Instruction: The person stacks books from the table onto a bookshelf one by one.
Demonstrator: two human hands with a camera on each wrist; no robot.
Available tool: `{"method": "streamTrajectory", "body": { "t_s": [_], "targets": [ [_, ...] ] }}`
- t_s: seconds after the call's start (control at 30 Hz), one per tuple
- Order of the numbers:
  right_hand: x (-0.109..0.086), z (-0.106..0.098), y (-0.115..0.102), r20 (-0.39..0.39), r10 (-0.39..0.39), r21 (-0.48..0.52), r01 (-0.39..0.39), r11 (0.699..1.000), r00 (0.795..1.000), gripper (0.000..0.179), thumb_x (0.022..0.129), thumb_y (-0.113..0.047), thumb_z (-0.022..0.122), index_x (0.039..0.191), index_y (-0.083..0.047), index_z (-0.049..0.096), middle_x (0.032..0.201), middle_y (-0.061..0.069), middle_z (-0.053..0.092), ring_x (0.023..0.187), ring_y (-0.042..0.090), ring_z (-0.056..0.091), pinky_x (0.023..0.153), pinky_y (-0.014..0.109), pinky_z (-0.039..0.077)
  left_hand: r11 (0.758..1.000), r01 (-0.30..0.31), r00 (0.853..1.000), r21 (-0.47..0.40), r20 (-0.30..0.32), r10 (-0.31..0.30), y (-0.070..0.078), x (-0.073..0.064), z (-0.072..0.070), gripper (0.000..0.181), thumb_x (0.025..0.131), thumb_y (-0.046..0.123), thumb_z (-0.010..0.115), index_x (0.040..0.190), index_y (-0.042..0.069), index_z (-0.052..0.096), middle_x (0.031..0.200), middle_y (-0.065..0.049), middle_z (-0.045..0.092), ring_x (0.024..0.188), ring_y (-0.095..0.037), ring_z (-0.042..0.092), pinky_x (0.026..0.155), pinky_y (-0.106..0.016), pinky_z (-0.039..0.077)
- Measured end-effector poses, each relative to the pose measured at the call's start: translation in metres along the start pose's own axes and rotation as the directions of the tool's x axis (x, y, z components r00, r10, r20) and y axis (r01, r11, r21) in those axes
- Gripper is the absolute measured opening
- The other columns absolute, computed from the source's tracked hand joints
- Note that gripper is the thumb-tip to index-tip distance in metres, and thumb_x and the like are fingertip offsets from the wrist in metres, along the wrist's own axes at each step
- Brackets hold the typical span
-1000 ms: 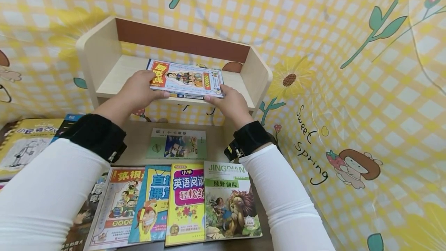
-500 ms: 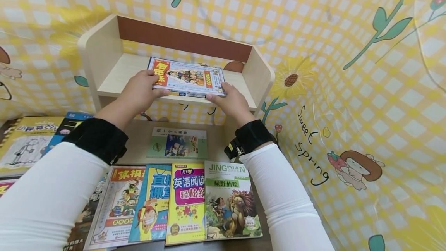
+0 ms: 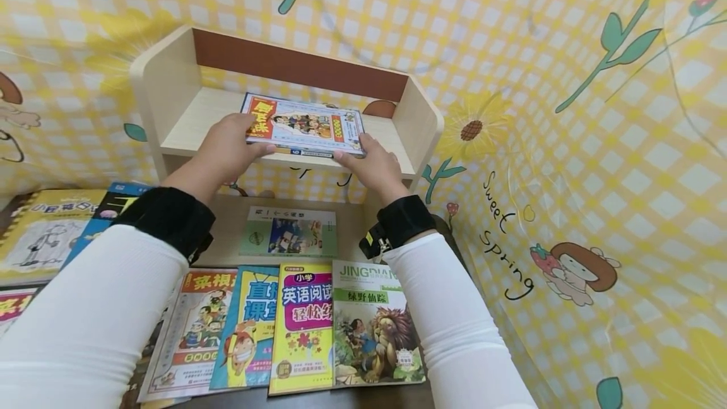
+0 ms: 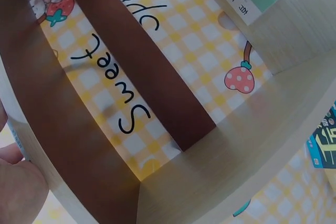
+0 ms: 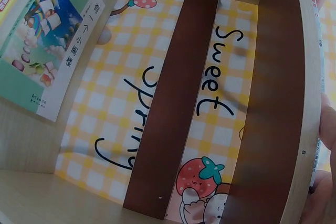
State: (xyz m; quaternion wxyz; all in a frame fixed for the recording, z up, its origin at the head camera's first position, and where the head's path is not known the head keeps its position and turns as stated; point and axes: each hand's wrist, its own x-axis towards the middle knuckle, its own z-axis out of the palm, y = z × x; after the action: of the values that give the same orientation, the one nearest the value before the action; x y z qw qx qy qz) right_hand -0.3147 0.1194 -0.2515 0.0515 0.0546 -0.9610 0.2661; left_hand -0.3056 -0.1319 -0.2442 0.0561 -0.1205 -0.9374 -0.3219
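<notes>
The left hand [image 3: 230, 141] grips the left end of a cartoon-covered paperback [image 3: 307, 126], thumb against its spine and the gap between thumb and fingers only partly open. The right hand [image 3: 375, 163] holds the opposite end likewise, thumb at the spine and fingers at the short edge. The paperback lies flat at the upper board of the wooden bookshelf [image 3: 170, 87], spine along the board's front edge; whether its whole underside touches the board cannot be told.

Black wristbands [image 3: 403, 226] and white sleeves [image 3: 460, 320] reach in from in front of the bookshelf. Down inside the bookshelf, below the upper board, lies a green-and-white book [image 3: 289, 232]. Before the bookshelf, side by side, are a red-titled comic [image 3: 195, 333], a blue workbook [image 3: 244, 327], a yellow English reading workbook [image 3: 303, 333] and a "JINGDIAN" storybook [image 3: 369, 327] with a lion. Left of the bookshelf lies a yellow notebook-style book [image 3: 48, 232]. Yellow checked cloth [image 3: 511, 144] hangs behind the bookshelf and to its right.
</notes>
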Motion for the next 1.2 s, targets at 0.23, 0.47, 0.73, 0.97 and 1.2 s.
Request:
{"method": "streamTrajectory", "body": {
  "t_s": [0.23,0.47,0.73,0.97,1.2],
  "targets": [
    [0.001,0.008,-0.001,-0.013,0.0,-0.008,-0.001,1.0,1.0,0.076,0.093,-0.057,0.053,0.154,-0.019,0.027,0.159,-0.002,0.026,0.143,0.022,0.028,0.115,0.042,0.02,0.998,0.056,0.998,-0.032,0.022,-0.055,-0.005,0.001,-0.001,0.083,0.096,0.033,0.059,0.152,-0.003,0.009,0.151,-0.034,0.019,0.138,-0.049,0.022,0.111,-0.058,0.023],
    [0.003,0.006,-0.001,-0.039,0.004,-0.031,-0.005,0.999,0.999,0.074,0.093,-0.057,0.053,0.152,-0.018,0.031,0.158,-0.001,0.028,0.141,0.018,0.031,0.116,0.041,0.018,0.999,0.024,0.999,-0.029,0.025,-0.023,-0.002,0.006,-0.001,0.079,0.097,0.031,0.058,0.151,-0.006,0.013,0.151,-0.034,0.021,0.138,-0.049,0.021,0.112,-0.058,0.022],
    [0.0,0.013,0.008,-0.09,-0.041,-0.039,0.038,0.999,0.995,0.078,0.094,-0.056,0.051,0.154,-0.012,0.026,0.159,0.004,0.024,0.147,0.018,0.016,0.119,0.044,0.006,0.997,-0.03,0.997,-0.065,-0.071,0.026,-0.007,0.002,0.009,0.07,0.096,0.026,0.061,0.148,-0.006,0.027,0.15,-0.032,0.026,0.136,-0.048,0.027,0.11,-0.059,0.026],
    [-0.051,0.018,0.037,-0.234,-0.193,0.069,0.214,0.974,0.953,0.079,0.092,-0.04,0.064,0.152,-0.005,0.026,0.159,0.01,0.021,0.148,0.021,0.011,0.119,0.042,0.007,0.98,-0.189,0.943,-0.054,-0.29,0.166,-0.017,-0.045,0.026,0.08,0.086,0.02,0.074,0.148,-0.003,0.03,0.156,-0.026,0.017,0.141,-0.046,0.019,0.108,-0.063,0.025],
    [-0.125,0.023,0.079,-0.288,-0.227,0.066,0.256,0.964,0.93,0.076,0.09,-0.031,0.069,0.15,-0.005,0.031,0.159,0.007,0.023,0.147,0.022,0.013,0.117,0.048,0.016,0.96,-0.279,0.908,0.025,-0.32,0.272,-0.035,-0.118,0.049,0.096,0.073,0.015,0.084,0.15,-0.001,0.028,0.155,-0.026,0.018,0.136,-0.052,0.023,0.095,-0.072,0.033]
  ]
}}
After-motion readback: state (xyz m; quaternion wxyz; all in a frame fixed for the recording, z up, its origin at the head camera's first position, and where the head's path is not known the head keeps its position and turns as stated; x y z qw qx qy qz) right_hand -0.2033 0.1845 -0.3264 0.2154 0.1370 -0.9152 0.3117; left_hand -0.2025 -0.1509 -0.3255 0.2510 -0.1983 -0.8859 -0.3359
